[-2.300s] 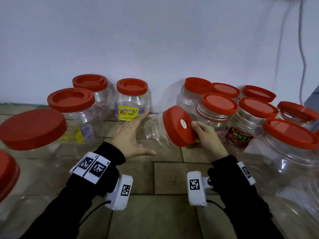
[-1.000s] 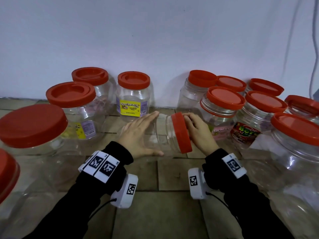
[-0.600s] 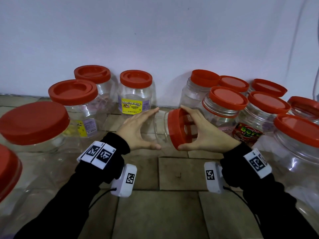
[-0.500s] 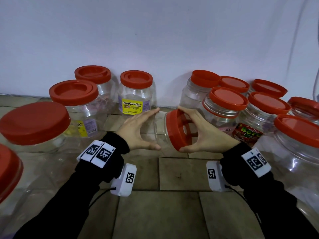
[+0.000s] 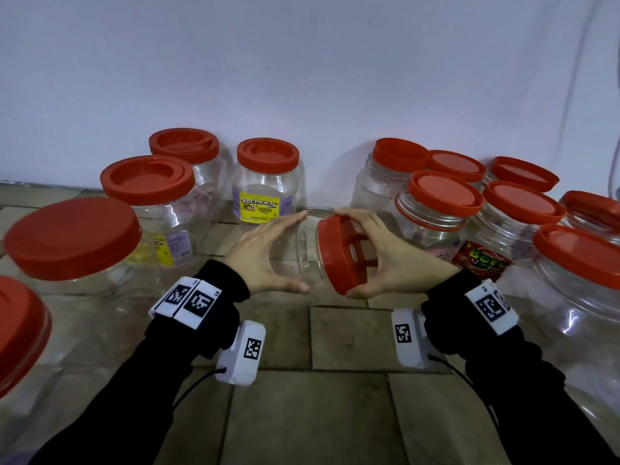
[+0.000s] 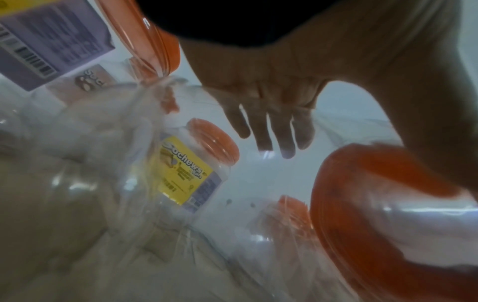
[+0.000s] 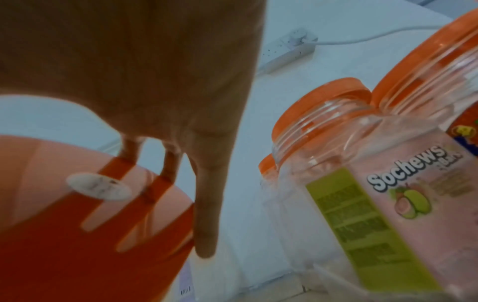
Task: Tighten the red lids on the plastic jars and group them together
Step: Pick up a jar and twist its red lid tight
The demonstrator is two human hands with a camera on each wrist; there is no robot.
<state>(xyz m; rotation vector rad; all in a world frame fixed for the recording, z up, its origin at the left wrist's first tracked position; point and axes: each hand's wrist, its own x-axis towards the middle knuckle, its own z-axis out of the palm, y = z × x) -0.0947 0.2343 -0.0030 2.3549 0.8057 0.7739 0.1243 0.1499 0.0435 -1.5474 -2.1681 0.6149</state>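
gripping the red lid (image 5: 339,255) of a tilted clear jar (image 5: 307,260) with right hand (image 5: 391,260), fingers spread around the rim. holding the jar body with left hand (image 5: 265,253), fingers straight and together.

Left hand (image 6: 279,106), fingers extended over a clear jar (image 6: 388,230) with red lid (image 6: 336,214); yellow-labelled Sochews jar (image 6: 186,175) beyond.

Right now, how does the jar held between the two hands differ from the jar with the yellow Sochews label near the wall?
The held jar lies on its side, lid facing right; the Sochews jar stands upright by the wall. The left hand steadies the held jar and the right hand grips its red lid; nothing touches the Sochews jar. No label shows on the held jar. Both are clear plastic with red lids.
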